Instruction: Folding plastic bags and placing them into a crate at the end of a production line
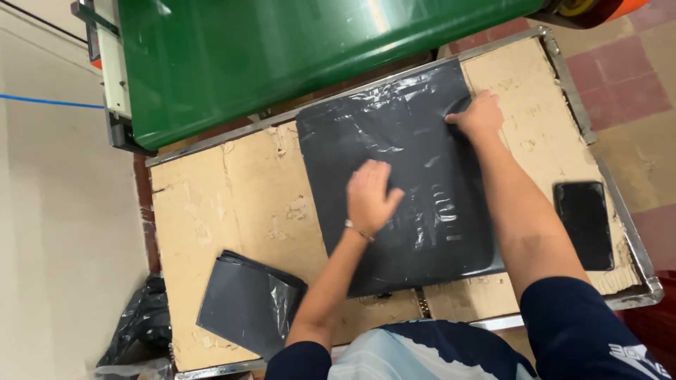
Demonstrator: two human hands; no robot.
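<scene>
Fingers (380, 176) of left hand (370, 197) are lying flat, together, on the dark bag (408, 176); right hand (482, 116) is pinching its far edge, bare cardboard (239, 197) beside.

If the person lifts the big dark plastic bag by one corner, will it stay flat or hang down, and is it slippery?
The bag would probably hang limp: it is thin film, wrinkled under the left hand. It looks glossy, so it may slide easily on the cardboard. It seems light for its size; the right hand lies at its corner.
</scene>
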